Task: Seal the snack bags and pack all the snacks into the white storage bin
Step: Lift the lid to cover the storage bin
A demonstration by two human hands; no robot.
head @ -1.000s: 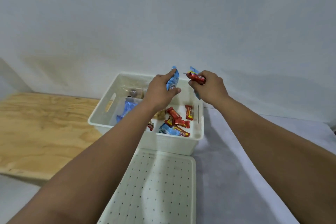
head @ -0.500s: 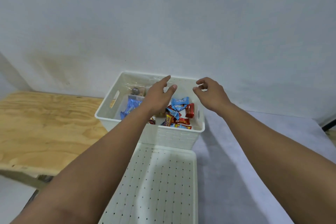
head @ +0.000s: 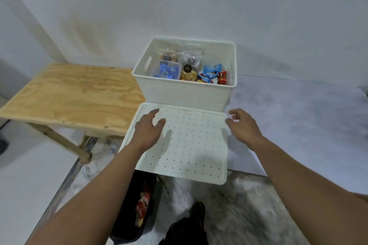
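Standing against the pale wall, the grey cloth-covered work surface (head: pixel 298 117) carries everything of concern; a bare plywood table (head: pixel 73 95) adjoins it beyond the left hand.

The white perforated plastic lid (head: pixel 191 145) lies flat between and beneath the two hands, its near edge overhanging the surface. The white rectangular plastic storage bin (head: pixel 185 93) stands open just past both sets of fingertips, touching or nearly touching the lid's far edge.

The left hand (head: pixel 148 129) hovers over the lid's left portion, palm down, fingers spread and slightly curled, holding nothing; contact with the lid cannot be confirmed. The right hand (head: pixel 242 126) sits at the lid's right rim, fingers loosely bent and parted, also empty; whether the thumb touches the rim cannot be told.

Inside the bin, ahead of the left hand:
- a clear plastic box of blue-wrapped sweets (head: pixel 167 71);
- a clear pouch of nuts with a round black label (head: pixel 188 72);
- two further clear bags (head: pixel 179 56) behind these, contents blurred.

Ahead of the right hand:
- loose blue wrapped snacks (head: pixel 211 69);
- a small red wrapped snack (head: pixel 222 77) against the bin's right wall.
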